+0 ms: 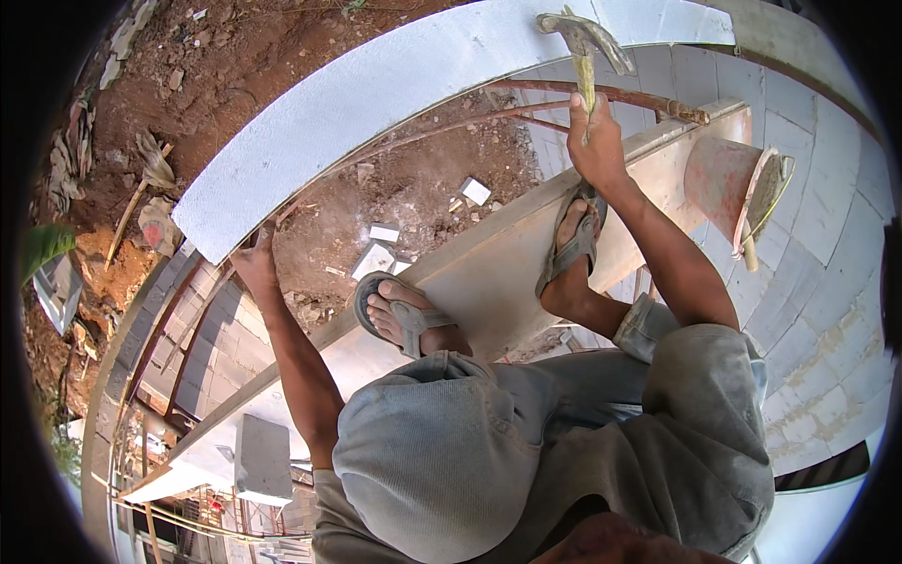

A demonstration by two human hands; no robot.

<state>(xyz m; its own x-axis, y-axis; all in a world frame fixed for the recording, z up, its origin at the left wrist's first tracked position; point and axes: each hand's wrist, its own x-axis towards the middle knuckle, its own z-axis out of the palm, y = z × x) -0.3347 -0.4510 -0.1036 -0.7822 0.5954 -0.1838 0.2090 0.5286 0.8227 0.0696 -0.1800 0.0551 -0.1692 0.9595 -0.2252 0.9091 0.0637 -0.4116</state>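
My right hand (596, 141) has its fingers wrapped around an upright hammer (584, 47), head pointing away; my left hand (256, 263) grips the white block's (376, 89) near end.

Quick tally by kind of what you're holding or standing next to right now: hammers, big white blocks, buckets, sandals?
Hammer, in the right hand: 1
Big white block, touched by the left hand: 1
Bucket, on its side: 1
Sandals: 2
Total: 5

Plank scaffold above red earth

A pale wooden plank (489, 273) carries two sandalled feet (404, 315) and an orange bucket (728, 179) lying tipped on its side at the far end.
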